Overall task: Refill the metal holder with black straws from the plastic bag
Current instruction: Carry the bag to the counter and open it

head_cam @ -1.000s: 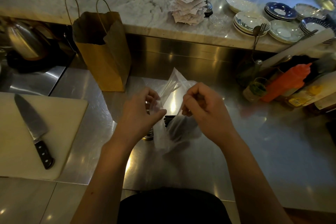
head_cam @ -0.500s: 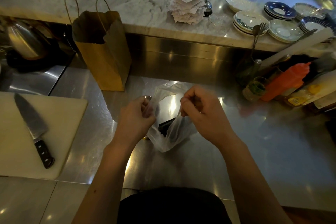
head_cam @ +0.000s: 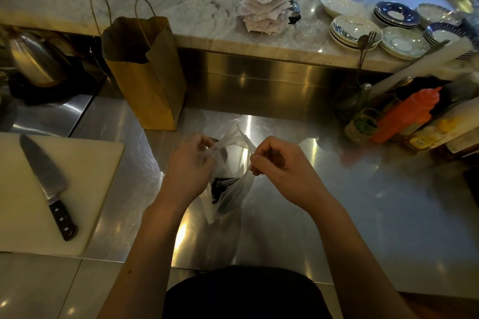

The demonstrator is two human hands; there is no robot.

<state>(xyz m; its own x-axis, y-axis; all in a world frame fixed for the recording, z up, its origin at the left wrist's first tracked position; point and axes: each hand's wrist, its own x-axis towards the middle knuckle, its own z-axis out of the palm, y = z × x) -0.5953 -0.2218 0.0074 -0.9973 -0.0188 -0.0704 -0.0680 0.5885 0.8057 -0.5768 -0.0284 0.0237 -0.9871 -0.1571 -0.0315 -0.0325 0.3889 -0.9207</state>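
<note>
**Current step: opening the bag.**

The left hand [head_cam: 190,167] and the right hand [head_cam: 278,171] each pinch one edge of the plastic bag [head_cam: 234,197] near its mouth, with the fingers curled onto the film. The bag hangs between and below the hands, over the table [head_cam: 324,215]. It cannot be determined whether its bottom rests on the table.

**Change.** One second ago the hands were close together, and the top of the bag stood above them as a narrow flap. The hands are now drawn further apart, the flap is pulled down, and the mouth is stretched between them.

**Location of task items.**
- **Black straws [head_cam: 221,186]:** a dark bundle inside the film, just below the left hand, lying tilted.
- **Metal holder [head_cam: 214,139]:** only a sliver of rim shows just beyond the left fingertips. Its fill level is hidden.

**Meaning for the task.** The bag appears ready for access, and no straw is out yet. The next move likely calls for one hand to release its edge and reach in while the other hand keeps the mouth spread.

**Caution.** The thin film may fall shut, and loose straws may slide out onto the table.
</note>
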